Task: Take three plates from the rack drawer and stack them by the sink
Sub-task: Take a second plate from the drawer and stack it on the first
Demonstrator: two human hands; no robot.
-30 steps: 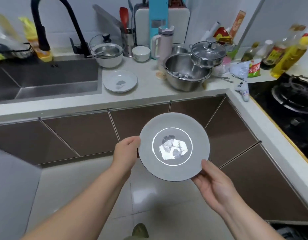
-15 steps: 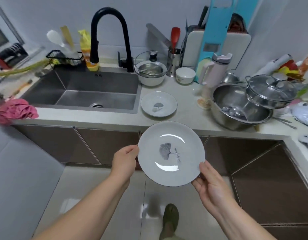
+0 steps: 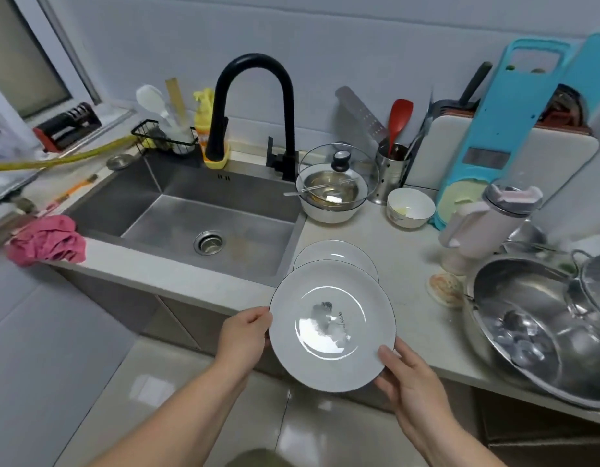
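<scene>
I hold a white plate with a thin dark rim and a grey leaf print in front of me, over the counter's front edge. My left hand grips its left rim, thumb on top. My right hand grips its lower right rim. Just beyond it, another white plate lies flat on the pale counter right of the steel sink; the held plate hides its near part. The rack drawer is out of view.
A black tap rises behind the sink. A lidded bowl, a small white bowl, a utensil holder and cutting boards stand behind the plates. A big steel basin and a tumbler crowd the right. A pink cloth lies left.
I have stepped closer to the counter. The held plate has moved forward and up until it overlaps the near edge of the plate lying by the sink. Both hands keep their grip.
</scene>
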